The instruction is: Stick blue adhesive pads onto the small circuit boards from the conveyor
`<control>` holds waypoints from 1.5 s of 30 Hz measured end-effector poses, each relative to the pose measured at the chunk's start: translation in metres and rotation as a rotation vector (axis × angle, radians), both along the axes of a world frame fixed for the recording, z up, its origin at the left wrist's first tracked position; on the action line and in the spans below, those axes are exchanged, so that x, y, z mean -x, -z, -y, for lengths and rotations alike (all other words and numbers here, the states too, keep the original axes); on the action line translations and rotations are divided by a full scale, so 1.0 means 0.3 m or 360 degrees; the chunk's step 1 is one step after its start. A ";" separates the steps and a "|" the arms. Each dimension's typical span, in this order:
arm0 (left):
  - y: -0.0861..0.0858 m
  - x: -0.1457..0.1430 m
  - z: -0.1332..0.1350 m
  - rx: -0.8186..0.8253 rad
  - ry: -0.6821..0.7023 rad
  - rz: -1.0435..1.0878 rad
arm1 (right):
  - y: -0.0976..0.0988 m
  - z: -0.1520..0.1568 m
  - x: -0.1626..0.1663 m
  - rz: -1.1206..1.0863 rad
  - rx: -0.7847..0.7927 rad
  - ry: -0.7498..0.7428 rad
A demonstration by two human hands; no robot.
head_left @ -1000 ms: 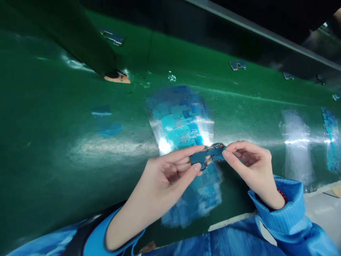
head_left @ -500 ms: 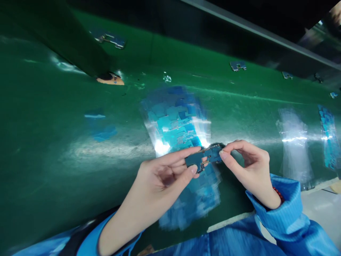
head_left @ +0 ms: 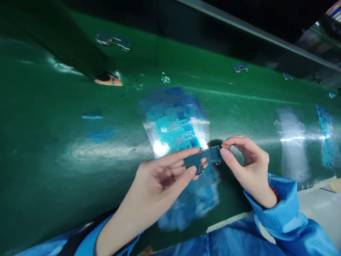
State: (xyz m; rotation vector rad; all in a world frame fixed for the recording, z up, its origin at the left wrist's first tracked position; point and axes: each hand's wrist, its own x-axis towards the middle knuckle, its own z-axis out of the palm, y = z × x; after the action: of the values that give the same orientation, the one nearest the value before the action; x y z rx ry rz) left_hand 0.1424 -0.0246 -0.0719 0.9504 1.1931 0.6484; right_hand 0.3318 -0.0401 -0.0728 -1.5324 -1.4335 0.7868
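Observation:
A small blue circuit board (head_left: 205,158) is held above the green belt (head_left: 53,153). My left hand (head_left: 162,177) pinches its left end between thumb and fingers. My right hand (head_left: 245,163) pinches its right end with thumb and forefinger. Under the hands lies a clear sheet covered with several blue film pieces (head_left: 178,142). Both forearms wear blue sleeves.
More clear sheets (head_left: 291,142) and one with blue pieces (head_left: 326,137) lie to the right. Small boards (head_left: 239,67) (head_left: 114,41) rest farther back on the belt. Loose blue films (head_left: 98,124) lie at left. A dark rail (head_left: 253,28) runs along the far side.
Both hands with the board have drifted slightly left and up; the right fingers shifted their pinch on the board's end. The view has shifted a little.

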 end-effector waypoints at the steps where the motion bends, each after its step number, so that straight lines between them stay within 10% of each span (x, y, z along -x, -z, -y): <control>1: 0.004 0.001 0.000 0.0003 0.0008 0.0021 | 0.001 -0.001 0.004 -0.0012 0.0000 -0.0028; 45: 0.038 0.006 -0.013 0.0009 -0.0041 0.0206 | 0.025 -0.028 -0.027 -0.0374 0.0404 -0.0133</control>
State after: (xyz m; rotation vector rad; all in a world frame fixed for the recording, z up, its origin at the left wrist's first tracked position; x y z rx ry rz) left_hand 0.1408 -0.0208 -0.0832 0.8761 1.0930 0.7159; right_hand 0.3398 -0.0317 -0.0803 -1.5144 -1.2661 1.1958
